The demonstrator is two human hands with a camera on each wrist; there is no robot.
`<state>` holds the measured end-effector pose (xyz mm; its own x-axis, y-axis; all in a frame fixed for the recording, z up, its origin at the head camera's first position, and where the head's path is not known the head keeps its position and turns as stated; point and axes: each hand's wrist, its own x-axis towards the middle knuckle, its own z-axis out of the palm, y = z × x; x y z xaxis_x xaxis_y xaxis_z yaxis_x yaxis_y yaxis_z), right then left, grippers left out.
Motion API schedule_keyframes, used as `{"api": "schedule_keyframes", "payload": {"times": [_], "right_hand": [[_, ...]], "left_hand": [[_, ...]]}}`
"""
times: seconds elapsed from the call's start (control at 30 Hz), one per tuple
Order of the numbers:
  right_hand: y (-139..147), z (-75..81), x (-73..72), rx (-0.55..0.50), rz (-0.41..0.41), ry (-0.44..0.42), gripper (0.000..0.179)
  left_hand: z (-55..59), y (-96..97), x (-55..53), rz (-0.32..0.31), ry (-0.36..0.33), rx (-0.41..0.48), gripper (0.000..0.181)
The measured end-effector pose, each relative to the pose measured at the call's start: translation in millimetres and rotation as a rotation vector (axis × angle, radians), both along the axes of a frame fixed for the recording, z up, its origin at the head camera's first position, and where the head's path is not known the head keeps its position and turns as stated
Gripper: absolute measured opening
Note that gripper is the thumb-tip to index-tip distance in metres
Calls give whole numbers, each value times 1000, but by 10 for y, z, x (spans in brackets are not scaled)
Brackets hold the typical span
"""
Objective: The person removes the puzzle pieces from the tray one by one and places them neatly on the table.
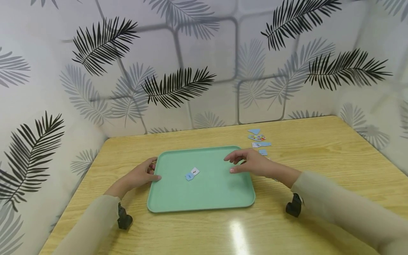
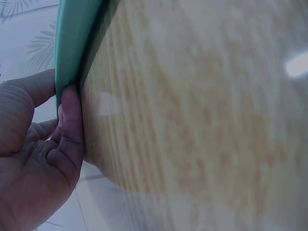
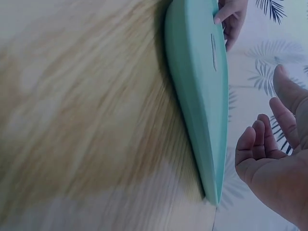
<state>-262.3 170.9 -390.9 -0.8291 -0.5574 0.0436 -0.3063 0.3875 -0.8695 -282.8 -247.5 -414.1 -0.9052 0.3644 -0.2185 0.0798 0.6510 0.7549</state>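
Observation:
A mint-green tray (image 1: pixel 204 198) lies on the wooden table. My left hand (image 1: pixel 141 175) holds the tray's left edge, thumb over the rim and fingers along the outer side; the left wrist view shows this pinch close up. On the tray, left of its middle, a light-blue flat piece (image 1: pixel 189 176) touches a white flat piece (image 1: pixel 195 171) with a small dark mark. Above the tray's right side hovers my right hand (image 1: pixel 250 162), fingers loosely bent and thumb apart, with nothing between them. In the right wrist view the right hand (image 3: pixel 274 159) is beside the raised tray rim.
Beyond the tray's right back corner, several flat pieces lie in a row on the table: a blue triangle (image 1: pixel 254 131), a multicoloured piece (image 1: pixel 256 137), a white-and-blue strip (image 1: pixel 261 144) and a small blue piece (image 1: pixel 262 152). A leaf-patterned wall (image 1: pixel 210 102) stands behind the table.

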Motion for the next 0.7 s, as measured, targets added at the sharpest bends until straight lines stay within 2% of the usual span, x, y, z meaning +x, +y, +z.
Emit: {"api": "schedule_keyframes", "payload": {"times": [0.27, 0.7], "right_hand": [[-386, 39, -97, 16, 118, -16, 41], [-860, 0, -271, 131, 174, -47, 41]], "left_hand": [[0, 4, 5, 12, -7, 9, 78], [14, 10, 10, 16, -15, 28, 78]]}}
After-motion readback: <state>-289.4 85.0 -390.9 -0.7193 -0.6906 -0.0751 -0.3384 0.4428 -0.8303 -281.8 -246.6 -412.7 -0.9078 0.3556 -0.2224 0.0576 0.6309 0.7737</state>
